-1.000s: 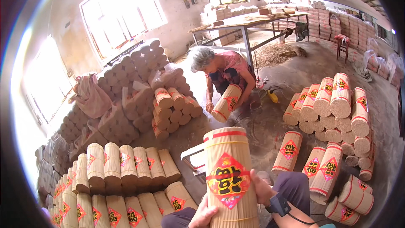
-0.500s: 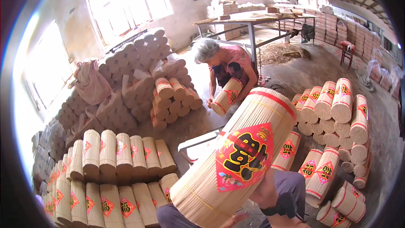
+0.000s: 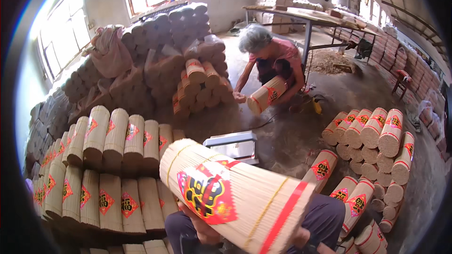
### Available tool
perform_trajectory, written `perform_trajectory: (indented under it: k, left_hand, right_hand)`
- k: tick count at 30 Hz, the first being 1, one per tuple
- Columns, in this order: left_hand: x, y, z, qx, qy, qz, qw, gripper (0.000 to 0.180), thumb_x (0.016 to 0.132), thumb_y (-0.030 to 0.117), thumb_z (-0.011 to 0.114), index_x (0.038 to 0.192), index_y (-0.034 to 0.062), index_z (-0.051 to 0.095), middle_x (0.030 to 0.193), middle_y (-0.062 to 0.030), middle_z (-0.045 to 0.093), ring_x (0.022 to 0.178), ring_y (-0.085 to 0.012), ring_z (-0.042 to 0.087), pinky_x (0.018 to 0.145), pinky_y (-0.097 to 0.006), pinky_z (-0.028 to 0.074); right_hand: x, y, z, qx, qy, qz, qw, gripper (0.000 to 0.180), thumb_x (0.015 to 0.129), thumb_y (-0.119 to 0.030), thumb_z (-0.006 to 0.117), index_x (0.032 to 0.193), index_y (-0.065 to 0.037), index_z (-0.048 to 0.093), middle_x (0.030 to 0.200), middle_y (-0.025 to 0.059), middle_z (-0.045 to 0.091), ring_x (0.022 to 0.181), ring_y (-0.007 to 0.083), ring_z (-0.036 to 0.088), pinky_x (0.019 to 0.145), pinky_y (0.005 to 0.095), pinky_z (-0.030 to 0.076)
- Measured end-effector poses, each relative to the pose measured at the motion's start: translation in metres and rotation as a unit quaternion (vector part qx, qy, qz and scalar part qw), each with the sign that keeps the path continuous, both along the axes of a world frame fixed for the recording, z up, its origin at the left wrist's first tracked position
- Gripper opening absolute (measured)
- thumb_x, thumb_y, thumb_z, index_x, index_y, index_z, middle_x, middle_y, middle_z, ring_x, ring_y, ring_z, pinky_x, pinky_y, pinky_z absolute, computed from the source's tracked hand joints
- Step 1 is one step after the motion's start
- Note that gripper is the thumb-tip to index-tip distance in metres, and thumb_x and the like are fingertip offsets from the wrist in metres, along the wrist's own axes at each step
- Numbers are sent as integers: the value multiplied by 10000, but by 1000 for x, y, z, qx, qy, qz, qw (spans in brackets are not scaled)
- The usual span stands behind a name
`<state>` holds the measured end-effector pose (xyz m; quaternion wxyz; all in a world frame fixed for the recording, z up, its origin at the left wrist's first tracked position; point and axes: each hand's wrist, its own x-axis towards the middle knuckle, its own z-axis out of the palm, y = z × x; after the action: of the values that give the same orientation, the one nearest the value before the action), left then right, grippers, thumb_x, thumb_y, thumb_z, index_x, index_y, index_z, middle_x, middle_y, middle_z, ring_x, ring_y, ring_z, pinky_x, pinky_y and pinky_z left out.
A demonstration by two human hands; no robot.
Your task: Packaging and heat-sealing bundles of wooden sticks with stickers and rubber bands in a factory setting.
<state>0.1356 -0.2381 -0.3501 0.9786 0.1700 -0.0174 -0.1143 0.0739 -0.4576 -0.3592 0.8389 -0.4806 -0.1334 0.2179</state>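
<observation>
Above the knees (image 3: 326, 216), the stick bundle (image 3: 254, 190) has just swung its red-banded end downward, so this end is now beside the right hand (image 3: 301, 238). The left hand (image 3: 201, 228) grasps it from below; the right fingers' grip I cannot tell.

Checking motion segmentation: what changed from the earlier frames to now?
The stick bundle swung clockwise from upright to slantwise; its red-banded end went from top to lower right. The left hand is now beneath it, the right hand by that end; no clear release. The view shifted too. Unchanged: the co-worker holding another bundle, the stacked bundles at right.
</observation>
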Motion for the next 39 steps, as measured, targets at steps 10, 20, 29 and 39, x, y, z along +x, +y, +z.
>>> perform_trajectory:
  k: [10, 20, 29, 39]
  left_hand:
    - [43, 52, -77, -151, 55, -179, 971, 899, 812, 727, 488, 1403, 64, 355, 1373, -163, 476, 1218, -328, 501, 997, -522, 434]
    - [94, 44, -92, 217, 125, -242, 937, 777, 856, 586, 576, 1372, 38, 379, 1302, -143, 545, 1139, -253, 579, 976, -424, 475]
    - [125, 26, -143, 330, 87, -260, 903, 733, 817, 460, 708, 1338, 66, 375, 1229, -88, 566, 1082, -176, 590, 901, -351, 525]
    - [179, 23, -204, 275, 191, -254, 907, 534, 837, 412, 685, 1184, 40, 522, 1085, -123, 659, 946, -223, 665, 830, -372, 561]
  right_hand:
    - [109, -13, -16, 33, 160, 100, 981, 857, 934, -510, 464, 1501, -80, -14, 1456, 205, 342, 1318, 302, 398, 1033, 449, 402]
    - [122, 37, -87, 38, 180, -1, 983, 1114, 670, -615, 761, 1406, -9, 186, 1325, 159, 451, 1209, 207, 489, 988, 385, 454]
    - [130, 43, -148, -59, 205, -142, 967, 1054, 701, -436, 822, 1400, 9, 171, 1298, 159, 455, 1200, 232, 475, 1026, 385, 410]
    - [189, 48, -177, -85, 205, -195, 956, 974, 731, -338, 820, 1373, 31, 188, 1250, 167, 489, 1156, 219, 503, 994, 366, 437]
